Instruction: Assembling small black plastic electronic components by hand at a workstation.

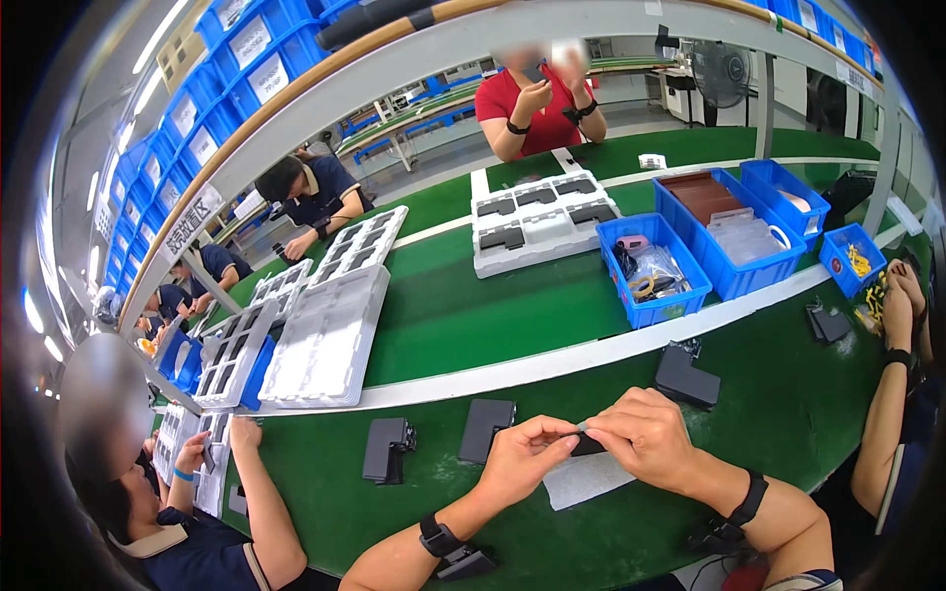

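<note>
Just in front of me, my left hand (527, 458) and my right hand (645, 438) meet at the fingertips. Both pinch a small black part (588, 446), mostly covered by the fingers. A tiny grey-green bit shows at the right fingertips; I cannot tell what it is. Beneath the hands a white cloth or paper sheet (581, 483) lies on the green bench. Black L-shaped parts lie around them: one (485, 429) just beyond my left hand, another (386, 450) farther left, and a third (687, 375) beyond my right hand.
Past a white divider stand blue bins (658, 313) and a white tray (542, 251) of black parts. More white trays (325, 335) stand at left. Co-workers sit at left (197, 532) and right (892, 394), and one in red (537, 108) is opposite. A metal rail (443, 49) crosses overhead.
</note>
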Action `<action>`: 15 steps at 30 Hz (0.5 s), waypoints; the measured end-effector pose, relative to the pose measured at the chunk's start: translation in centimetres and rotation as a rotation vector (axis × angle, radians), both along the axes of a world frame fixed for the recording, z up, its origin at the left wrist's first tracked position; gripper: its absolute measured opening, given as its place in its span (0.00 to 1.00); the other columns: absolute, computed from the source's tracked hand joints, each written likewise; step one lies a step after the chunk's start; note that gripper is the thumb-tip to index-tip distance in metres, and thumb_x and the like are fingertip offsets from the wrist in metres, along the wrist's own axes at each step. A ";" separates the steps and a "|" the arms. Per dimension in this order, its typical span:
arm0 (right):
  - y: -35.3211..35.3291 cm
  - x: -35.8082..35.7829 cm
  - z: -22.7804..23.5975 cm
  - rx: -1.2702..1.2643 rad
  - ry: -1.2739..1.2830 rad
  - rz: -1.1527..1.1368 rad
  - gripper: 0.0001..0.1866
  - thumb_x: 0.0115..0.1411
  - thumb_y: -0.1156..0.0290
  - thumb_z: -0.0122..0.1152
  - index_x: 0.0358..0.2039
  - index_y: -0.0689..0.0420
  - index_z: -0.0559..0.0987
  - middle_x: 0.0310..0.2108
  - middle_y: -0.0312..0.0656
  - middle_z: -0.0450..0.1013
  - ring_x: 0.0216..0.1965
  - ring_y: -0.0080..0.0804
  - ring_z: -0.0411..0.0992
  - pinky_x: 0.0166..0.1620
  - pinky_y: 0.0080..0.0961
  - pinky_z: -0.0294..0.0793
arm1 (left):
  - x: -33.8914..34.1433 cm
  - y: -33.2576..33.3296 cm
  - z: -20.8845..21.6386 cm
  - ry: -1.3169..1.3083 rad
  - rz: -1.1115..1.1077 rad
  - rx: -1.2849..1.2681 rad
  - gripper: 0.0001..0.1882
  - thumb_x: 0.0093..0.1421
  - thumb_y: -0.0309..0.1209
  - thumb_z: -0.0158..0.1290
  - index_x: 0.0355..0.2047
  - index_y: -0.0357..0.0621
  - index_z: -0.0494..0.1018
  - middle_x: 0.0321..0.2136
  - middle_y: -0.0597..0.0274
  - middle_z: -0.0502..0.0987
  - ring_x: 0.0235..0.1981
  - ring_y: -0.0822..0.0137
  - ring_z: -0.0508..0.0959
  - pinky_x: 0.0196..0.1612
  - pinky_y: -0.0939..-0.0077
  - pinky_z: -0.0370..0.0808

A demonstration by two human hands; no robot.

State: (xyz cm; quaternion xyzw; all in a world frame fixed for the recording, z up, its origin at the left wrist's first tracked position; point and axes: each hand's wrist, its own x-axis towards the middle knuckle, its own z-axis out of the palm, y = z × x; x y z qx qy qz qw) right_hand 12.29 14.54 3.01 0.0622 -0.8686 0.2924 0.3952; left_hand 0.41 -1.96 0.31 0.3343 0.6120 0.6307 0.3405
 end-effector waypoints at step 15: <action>-0.6 -0.1 0.1 -0.127 -0.017 0.010 0.05 0.46 0.79 0.66 0.25 0.60 0.79 0.22 0.40 0.74 0.23 0.34 0.71 0.26 0.28 0.68 | 0.3 0.2 0.9 0.251 0.023 0.017 0.14 0.56 0.24 0.58 0.43 0.36 0.74 0.41 0.60 0.77 0.33 0.78 0.76 0.33 0.85 0.74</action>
